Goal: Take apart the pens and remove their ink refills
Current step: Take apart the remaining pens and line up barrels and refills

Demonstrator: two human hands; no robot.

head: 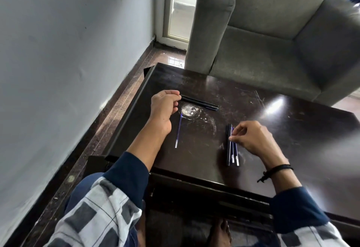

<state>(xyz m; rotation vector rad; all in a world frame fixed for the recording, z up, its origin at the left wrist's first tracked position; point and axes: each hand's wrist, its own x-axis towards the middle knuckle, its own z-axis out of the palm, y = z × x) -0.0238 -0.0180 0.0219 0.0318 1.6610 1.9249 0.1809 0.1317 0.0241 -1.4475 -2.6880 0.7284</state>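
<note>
On the dark table (pixel 272 122), my left hand (pixel 163 106) has its fingers curled at the end of two black pen barrels (pixel 200 102) lying side by side at the far left. A thin clear refill with blue ink (pixel 178 132) lies just right of that wrist. My right hand (pixel 251 139) pinches at a small bundle of pens (pixel 232 145): a black barrel and two blue ones with white ends, lying parallel near the table's middle.
A grey armchair (pixel 272 32) stands against the table's far edge. A grey wall (pixel 68 62) runs along the left with a strip of brown floor (pixel 109 114) between it and the table. A whitish round stain (pixel 190 110) marks the tabletop.
</note>
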